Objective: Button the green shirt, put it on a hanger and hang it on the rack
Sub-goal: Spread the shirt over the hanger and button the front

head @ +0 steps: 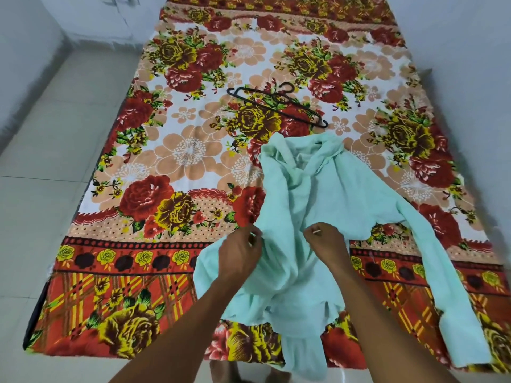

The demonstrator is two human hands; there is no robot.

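Pale floor tiles (41, 167) surround a low bed whose floral bedspread (177, 150), red and yellow roses on a peach and white ground, fills most of the view. Nearest the camera, two bare forearms reach forward from the bottom edge, and bare feet (224, 374) show dimly on the floor just under the near edge of the bed.

Both hands work on the green shirt (309, 194), a pale mint garment lying crumpled on the right half of the bedspread. Its lower hem drapes over the near edge of the bed, and one long sleeve (448, 286) trails out to the right toward the near corner. The left hand (240, 250) is closed, pinching a fold of the shirt's fabric at its left front edge. The right hand (325, 239) is also closed, fingers curled tight on the cloth near the middle of the garment; a small pale speck shows between its fingertips, too small to identify. The two hands sit close together with a ridge of bunched fabric between them.

Farther up, the shirt's collar end points away from the person. Just beyond it a black plastic hanger (276, 105) lies flat on the bedspread, its hook turned toward the far end of the bed. White walls (25, 51) rise at the far left and right.
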